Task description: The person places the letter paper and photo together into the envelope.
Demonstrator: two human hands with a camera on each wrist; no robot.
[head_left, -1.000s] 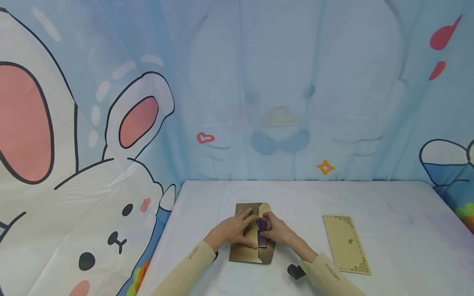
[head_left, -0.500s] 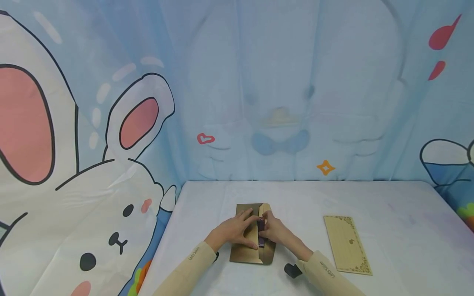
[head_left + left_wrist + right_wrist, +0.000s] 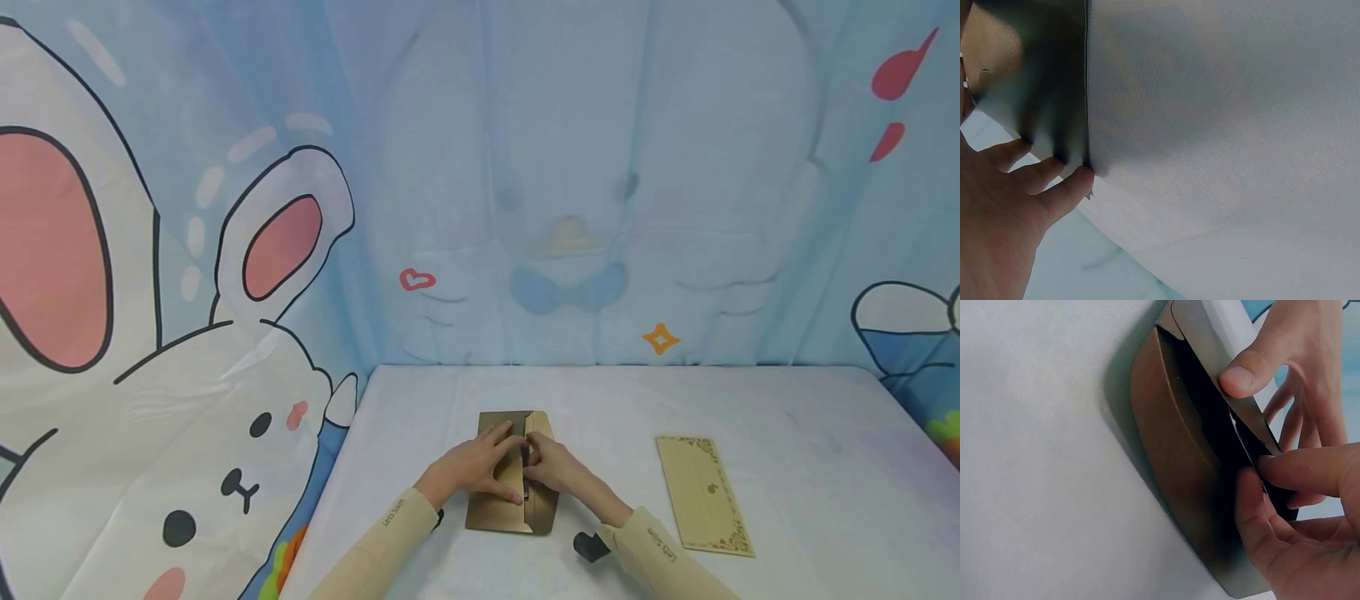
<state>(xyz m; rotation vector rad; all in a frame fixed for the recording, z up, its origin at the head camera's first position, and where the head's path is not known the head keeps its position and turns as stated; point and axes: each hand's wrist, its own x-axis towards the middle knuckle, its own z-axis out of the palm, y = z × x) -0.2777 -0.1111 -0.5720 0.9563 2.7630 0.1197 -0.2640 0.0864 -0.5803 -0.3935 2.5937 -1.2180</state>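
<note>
A gold envelope (image 3: 495,518) lies on the white table with its flap (image 3: 1166,437) folded open to the right. My left hand (image 3: 472,465) rests on the envelope's body with fingers spread, its thumb at the edge of the opening. In the left wrist view, fingertips of the left hand (image 3: 1004,212) touch the envelope's far edge. A dark purple card (image 3: 527,490) shows only as a narrow strip at the opening; the rest is hidden inside. My right hand (image 3: 555,462) pinches the card's outer edge between thumb and fingers, over the flap.
A pale wooden-looking board (image 3: 705,496) with a dark floral border lies to the right on the white table (image 3: 817,467). Behind the table hangs a blue cartoon curtain (image 3: 465,183). A black wrist device (image 3: 591,547) sits beneath the right sleeve.
My right hand has moved slightly left, and the purple card has slid further into the envelope, so less of it shows. The left hand stays where it was.
</note>
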